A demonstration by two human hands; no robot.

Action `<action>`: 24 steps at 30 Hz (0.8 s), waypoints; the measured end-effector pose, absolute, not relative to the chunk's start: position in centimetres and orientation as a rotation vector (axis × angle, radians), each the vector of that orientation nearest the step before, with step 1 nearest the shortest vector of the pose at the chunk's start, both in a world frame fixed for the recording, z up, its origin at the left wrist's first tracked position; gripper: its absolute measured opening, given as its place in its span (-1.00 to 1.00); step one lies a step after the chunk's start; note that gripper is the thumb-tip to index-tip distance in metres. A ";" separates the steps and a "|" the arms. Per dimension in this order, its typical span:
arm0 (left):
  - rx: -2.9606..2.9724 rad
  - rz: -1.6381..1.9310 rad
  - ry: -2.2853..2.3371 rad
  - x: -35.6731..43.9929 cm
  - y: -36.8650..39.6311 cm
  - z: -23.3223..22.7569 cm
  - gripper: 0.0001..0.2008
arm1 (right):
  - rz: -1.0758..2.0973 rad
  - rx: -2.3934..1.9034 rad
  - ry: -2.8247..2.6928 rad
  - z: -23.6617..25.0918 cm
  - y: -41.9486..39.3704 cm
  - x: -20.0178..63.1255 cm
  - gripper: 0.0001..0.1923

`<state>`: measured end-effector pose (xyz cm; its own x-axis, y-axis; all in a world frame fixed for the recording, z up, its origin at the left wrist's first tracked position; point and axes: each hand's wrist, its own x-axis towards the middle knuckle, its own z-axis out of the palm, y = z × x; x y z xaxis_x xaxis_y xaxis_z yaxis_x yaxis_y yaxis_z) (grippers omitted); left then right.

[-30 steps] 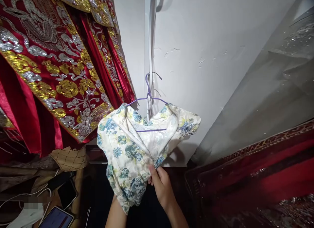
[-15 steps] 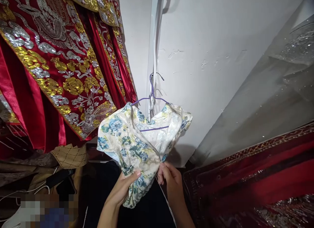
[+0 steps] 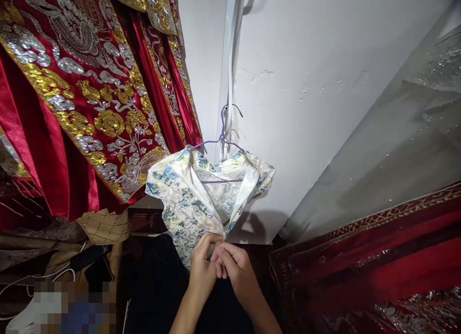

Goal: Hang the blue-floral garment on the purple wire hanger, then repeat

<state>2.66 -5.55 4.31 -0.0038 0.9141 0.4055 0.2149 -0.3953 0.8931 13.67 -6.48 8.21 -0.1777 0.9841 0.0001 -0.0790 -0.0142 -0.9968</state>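
A cream floral dress [image 3: 182, 207] with blue and yellow flowers hangs by its shoulders on a purple wire hanger [image 3: 222, 136]. Its neckline gapes in a V, so the pale inner side shows. Where the two front edges meet, my left hand [image 3: 202, 264] is closed on the fabric. My right hand [image 3: 233, 263] comes up against it from the right, fingers curled in a pinch at the same spot. Exactly what lies between the right fingertips is hidden, and the dress's lower part is mostly covered by my hands.
On the left hangs a red garment [image 3: 108, 123] with gold and silver sequin embroidery. Behind the dress is a white wall [image 3: 306, 51] with a narrow vertical strip [image 3: 230, 46]. Translucent covering [image 3: 360, 166] and dark red sequined fabric [image 3: 378, 271] fill the right side. White cables [image 3: 68, 271] lie lower left.
My left hand has moved right and up from the side of the bodice to the front edge. My right hand has shifted left and slightly down to meet it. The neckline gapes differently.
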 end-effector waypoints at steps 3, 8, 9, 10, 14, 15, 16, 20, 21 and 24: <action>1.630 1.368 1.129 3.2 -5.7 4.1 -0.86 | 1.314 -1.088 -1.275 8.2 -5.8 14.4 -0.74; 1.529 1.254 1.100 3.4 -5.5 3.8 -0.83 | 1.175 -1.247 -1.273 6.8 -1.0 16.0 -0.64; 1.516 1.239 1.115 3.2 -5.3 3.8 -0.83 | 1.144 -1.292 -1.286 6.5 0.5 16.0 -0.60; 1.509 1.225 1.133 3.0 -5.0 3.7 -0.83 | 1.118 -1.327 -1.302 6.3 1.9 15.9 -0.56; 1.495 1.174 1.215 2.1 -4.4 3.5 -0.78 | 1.038 -1.428 -1.365 6.0 7.4 14.3 -0.47; 1.490 1.167 1.228 1.9 -4.4 3.5 -0.77 | 1.008 -1.461 -1.378 6.0 8.5 13.8 -0.46; 1.487 1.161 1.236 1.8 -4.5 3.4 -0.77 | 0.977 -1.496 -1.388 6.1 9.3 13.5 -0.45; 1.520 1.143 1.223 1.5 -4.9 2.9 -0.77 | 0.888 -1.627 -1.402 5.9 11.0 13.4 -0.47; 1.532 1.142 1.222 1.5 -5.0 2.8 -0.77 | 0.882 -1.650 -1.400 5.8 11.1 13.6 -0.50; 1.555 1.189 1.266 1.3 -4.4 2.8 -0.78 | 0.926 -1.668 -1.395 5.2 10.6 14.5 -0.57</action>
<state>1.33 -4.35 2.76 0.0625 0.9814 0.1815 0.2421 -0.1913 0.9512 14.48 10.60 5.18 0.1407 0.9883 -0.0593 0.4383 -0.1159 -0.8913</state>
